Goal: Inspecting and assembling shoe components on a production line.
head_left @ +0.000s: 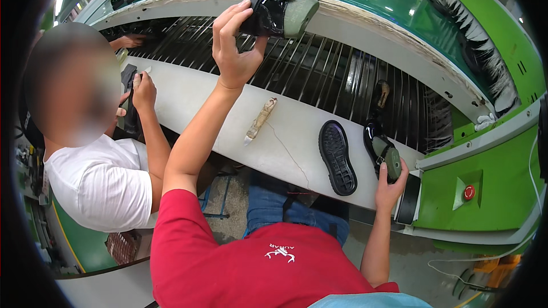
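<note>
Black outsole (338,158) lies crosswise between our worktable's (299,128) long edges, left of our nearer right hand (390,193); that and our left hand (234,54) each half-close around a strapped shoe (274,14).

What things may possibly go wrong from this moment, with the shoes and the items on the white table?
The left hand grips the raised shoe by one end; it might slip and strike the metal bars.
The loose black sole lies near the front edge of the white table and could be knocked off.
The thread by the wrapped tool might snag.
</note>
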Demonstrator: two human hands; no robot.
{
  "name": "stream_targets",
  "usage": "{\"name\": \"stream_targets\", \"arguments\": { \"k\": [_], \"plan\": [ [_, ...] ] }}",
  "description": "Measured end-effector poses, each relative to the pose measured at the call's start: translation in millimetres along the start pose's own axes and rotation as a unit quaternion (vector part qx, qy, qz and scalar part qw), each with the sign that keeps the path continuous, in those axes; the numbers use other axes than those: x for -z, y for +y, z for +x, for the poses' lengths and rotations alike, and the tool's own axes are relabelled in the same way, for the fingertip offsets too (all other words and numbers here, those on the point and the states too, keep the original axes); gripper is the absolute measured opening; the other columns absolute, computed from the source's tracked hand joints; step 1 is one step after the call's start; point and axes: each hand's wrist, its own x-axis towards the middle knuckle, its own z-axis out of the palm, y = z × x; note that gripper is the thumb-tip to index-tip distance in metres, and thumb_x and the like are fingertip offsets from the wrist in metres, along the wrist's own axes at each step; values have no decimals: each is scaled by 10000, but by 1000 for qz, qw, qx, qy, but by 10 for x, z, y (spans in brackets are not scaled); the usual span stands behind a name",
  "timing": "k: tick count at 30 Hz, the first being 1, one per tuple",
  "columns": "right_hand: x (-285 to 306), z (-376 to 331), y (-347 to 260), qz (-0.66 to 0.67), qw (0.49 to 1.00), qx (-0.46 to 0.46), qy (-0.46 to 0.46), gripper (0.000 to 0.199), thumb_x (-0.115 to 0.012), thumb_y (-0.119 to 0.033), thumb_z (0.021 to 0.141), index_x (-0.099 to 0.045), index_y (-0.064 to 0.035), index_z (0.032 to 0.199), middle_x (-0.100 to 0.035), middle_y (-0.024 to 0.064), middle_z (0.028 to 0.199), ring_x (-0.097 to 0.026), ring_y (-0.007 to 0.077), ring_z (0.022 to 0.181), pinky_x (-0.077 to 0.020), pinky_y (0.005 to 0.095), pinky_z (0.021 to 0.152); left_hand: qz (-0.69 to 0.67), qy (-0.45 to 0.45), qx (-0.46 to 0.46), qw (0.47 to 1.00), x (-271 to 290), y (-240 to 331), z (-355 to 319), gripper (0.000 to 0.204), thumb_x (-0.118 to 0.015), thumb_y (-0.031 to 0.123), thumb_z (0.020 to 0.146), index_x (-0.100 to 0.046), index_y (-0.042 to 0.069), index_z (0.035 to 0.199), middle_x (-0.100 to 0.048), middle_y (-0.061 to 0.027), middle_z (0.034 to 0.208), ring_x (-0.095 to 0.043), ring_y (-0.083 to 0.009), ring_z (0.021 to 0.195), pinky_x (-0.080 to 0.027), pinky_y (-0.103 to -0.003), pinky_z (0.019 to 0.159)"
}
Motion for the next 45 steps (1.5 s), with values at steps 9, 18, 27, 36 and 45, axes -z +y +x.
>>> {"name": "stream_targets", "arguments": {
  "k": [9,18,27,36,45],
  "plan": [
    [3,4,1,-1,1000,0,3,488,-792,-168,974,-599,6,1386,-650,194,1293,-626,338,1190,-475,428,1072,96,-76,8,992,64,82,314,798,-932,11,618,-717,131,1377,-614,-88,1314,-682,-283,1162,-632,-362,894],
    [2,19,-11,-6,1000,13,6,476,-805,-158,949,-610,4,1352,-640,187,1264,-623,349,1186,-471,439,1069,40,26,64,997,-293,-546,1009,554,-908,301,871,-669,-7,1265,-752,-171,1172,-724,-299,1024,-565,-401,911],
    [16,18,-41,6,1000,4,-5,460,-803,-132,941,-618,-12,1345,-641,172,1288,-626,339,1200,-476,424,1075,279,-323,289,857,-774,-1898,1121,1026,-761,822,789,-570,121,1513,-752,-198,1307,-706,-395,1231,-538,-462,1055],
    [47,54,-56,-1,1000,14,-6,466,-806,-123,938,-623,-7,1351,-642,175,1303,-643,339,1204,-494,419,1066,56,21,90,994,-940,-464,777,134,-785,144,939,-765,72,1049,-761,-77,984,-741,-225,839,-579,-338,745],
    [50,59,-78,21,1000,15,0,457,-809,-149,947,-629,-2,1340,-654,171,1291,-638,331,1190,-484,414,1070,-96,-673,196,707,-530,1291,-1220,967,-835,728,754,-659,-91,1238,-664,-281,1322,-617,-439,1294,-536,-496,1051]
  ]
}}
